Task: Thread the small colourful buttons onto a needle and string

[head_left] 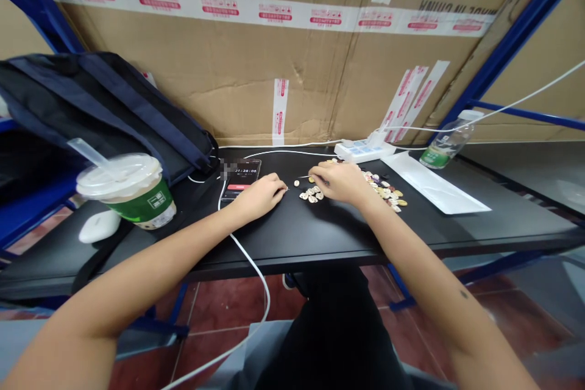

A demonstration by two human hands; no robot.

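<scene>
My left hand (260, 195) rests on the black table (292, 237) with its fingers curled in a pinch; a tiny tip shows at the fingertips, too small to name. My right hand (340, 181) lies just to the right, fingers bent over a thin needle-like stick. Between and under the hands sits a small cluster of pale beads (311, 195). A larger scatter of beads (386, 189) spreads out to the right of my right wrist.
A phone (241, 178) on a white cable (249, 256) lies by my left hand. A lidded drink cup (130, 192), white mouse (98, 225) and dark bag (105, 106) stand left. Power strip (363, 149), plastic bottle (445, 146) and white sheet (434, 186) sit right, cardboard behind.
</scene>
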